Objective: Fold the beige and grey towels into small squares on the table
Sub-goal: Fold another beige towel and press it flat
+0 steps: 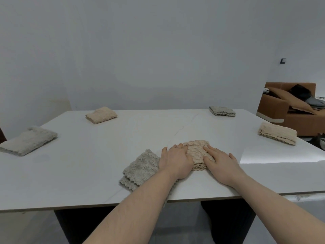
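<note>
A folded beige towel (196,152) lies near the front edge of the white table (123,147). My left hand (176,162) and my right hand (220,163) both press flat on it, fingers spread, one on each side. A folded grey towel (139,170) lies just to its left, partly under my left forearm. Other folded towels sit around the table: a grey one (29,140) at far left, a beige one (101,115) at back left, a grey one (222,111) at back right, a beige one (277,133) at the right edge.
A brown sofa (288,106) with cushions and dark items stands beyond the table's right end. A plain wall runs behind the table. The table's front edge passes just under my forearms.
</note>
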`<state>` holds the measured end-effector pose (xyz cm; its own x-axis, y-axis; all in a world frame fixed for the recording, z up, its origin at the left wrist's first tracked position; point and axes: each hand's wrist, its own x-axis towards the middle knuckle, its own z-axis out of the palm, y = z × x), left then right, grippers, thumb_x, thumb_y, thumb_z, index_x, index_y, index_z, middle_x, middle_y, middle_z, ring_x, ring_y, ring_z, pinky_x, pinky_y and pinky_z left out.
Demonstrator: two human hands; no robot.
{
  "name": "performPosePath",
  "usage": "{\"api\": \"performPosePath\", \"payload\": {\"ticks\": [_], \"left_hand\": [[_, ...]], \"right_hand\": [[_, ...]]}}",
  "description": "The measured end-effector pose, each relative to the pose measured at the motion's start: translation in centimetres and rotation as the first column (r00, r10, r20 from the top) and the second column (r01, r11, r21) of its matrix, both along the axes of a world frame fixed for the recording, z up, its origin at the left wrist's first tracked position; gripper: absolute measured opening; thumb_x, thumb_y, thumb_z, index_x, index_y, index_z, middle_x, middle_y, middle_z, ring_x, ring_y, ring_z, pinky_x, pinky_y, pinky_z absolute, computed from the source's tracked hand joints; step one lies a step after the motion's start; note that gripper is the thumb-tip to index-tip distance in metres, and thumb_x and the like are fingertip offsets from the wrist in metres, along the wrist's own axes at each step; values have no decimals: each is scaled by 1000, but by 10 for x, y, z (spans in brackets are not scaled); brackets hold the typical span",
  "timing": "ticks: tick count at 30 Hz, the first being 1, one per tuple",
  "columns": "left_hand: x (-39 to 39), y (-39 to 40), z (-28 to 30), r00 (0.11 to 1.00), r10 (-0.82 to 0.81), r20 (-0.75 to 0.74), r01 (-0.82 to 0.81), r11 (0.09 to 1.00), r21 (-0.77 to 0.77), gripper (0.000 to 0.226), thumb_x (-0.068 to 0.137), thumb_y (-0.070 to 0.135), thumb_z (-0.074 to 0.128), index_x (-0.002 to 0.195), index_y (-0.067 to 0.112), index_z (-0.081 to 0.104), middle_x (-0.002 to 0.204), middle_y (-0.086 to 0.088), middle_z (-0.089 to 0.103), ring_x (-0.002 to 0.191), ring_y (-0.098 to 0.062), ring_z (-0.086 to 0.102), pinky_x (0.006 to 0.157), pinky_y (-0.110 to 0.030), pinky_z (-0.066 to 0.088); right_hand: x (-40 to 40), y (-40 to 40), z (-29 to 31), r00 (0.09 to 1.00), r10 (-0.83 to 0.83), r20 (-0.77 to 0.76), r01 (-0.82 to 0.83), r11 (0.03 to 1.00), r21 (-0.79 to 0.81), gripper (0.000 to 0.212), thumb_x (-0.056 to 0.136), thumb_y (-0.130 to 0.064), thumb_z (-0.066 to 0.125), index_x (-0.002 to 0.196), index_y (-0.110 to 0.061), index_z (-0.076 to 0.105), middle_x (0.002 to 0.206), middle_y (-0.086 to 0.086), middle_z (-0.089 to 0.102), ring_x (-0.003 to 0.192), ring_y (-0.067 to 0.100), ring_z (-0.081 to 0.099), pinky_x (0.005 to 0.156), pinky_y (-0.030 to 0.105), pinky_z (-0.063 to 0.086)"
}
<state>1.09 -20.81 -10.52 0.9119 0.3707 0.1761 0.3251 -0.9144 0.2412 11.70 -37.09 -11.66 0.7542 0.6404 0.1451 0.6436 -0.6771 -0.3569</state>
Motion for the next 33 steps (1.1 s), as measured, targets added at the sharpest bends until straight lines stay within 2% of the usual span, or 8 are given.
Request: {"api": "performPosePath", "payload": {"ticks": [4, 9, 12, 15, 18, 24, 28, 33], "left_hand": [[-1, 0, 1, 998, 20, 56, -19, 1000, -17, 59, 97, 34, 25, 149, 19, 48, 155, -2, 47, 144, -22, 40, 123, -49, 19], [-5, -2, 3, 992, 80, 98, -76, 996, -45, 50, 93, 33, 30, 126, 18, 64, 129, -3, 64, 131, -23, 50, 118, -46, 28], [-9, -3, 6, 991, 105, 85, -101, 994, -45, 48, 95, 33, 31, 122, 15, 66, 130, -5, 64, 133, -26, 48, 117, -45, 29], [-9, -5, 7, 993, 108, 51, -105, 993, -57, 50, 97, 33, 30, 127, 13, 64, 136, -7, 61, 136, -29, 46, 117, -46, 28], [-9, -6, 8, 990, 122, 64, -116, 990, -84, 47, 97, 33, 33, 128, 12, 62, 129, -10, 63, 130, -29, 49, 114, -45, 31], [-8, -6, 8, 988, 139, 74, -131, 986, -105, 50, 96, 34, 36, 136, 13, 58, 134, -10, 63, 135, -28, 44, 115, -43, 29], [-10, -5, 8, 973, 163, 161, -140, 980, -144, 49, 96, 35, 37, 136, 17, 58, 131, -6, 65, 129, -25, 47, 111, -40, 33], [-12, -4, 8, 939, 205, 277, -160, 971, -177, 39, 94, 34, 40, 126, 20, 57, 126, -1, 63, 117, -23, 51, 104, -40, 37]], "right_hand": [[0, -1, 2, 1000, -1, 7, 1, 1000, 7, 58, 103, -53, 28, 159, -38, 25, 166, -16, 19, 153, 9, 18, 125, 50, 7], [0, 0, 1, 1000, -7, 18, 6, 1000, 26, 57, 103, -53, 31, 158, -38, 29, 165, -15, 24, 152, 9, 22, 125, 51, 9], [-2, -1, 2, 1000, -11, 18, 10, 999, 36, 57, 103, -52, 32, 158, -37, 29, 165, -15, 25, 151, 9, 23, 125, 51, 9], [-3, 0, 3, 1000, -14, 14, 14, 999, 34, 57, 102, -53, 32, 158, -38, 28, 165, -15, 25, 151, 9, 23, 125, 51, 9], [-3, 0, 4, 1000, -13, 14, 13, 999, 35, 57, 102, -52, 32, 157, -37, 29, 165, -14, 25, 151, 9, 23, 125, 50, 9], [-6, 0, 5, 1000, -14, 9, 14, 999, 42, 57, 102, -51, 33, 157, -36, 30, 165, -13, 25, 151, 9, 23, 125, 50, 9], [-5, -1, 5, 1000, -8, 0, 8, 998, 55, 57, 102, -52, 33, 157, -37, 30, 165, -14, 25, 151, 8, 23, 125, 50, 9], [-3, -2, 4, 1000, 1, -7, 0, 997, 72, 57, 102, -53, 34, 157, -37, 30, 165, -15, 24, 151, 8, 24, 125, 51, 11]]}}
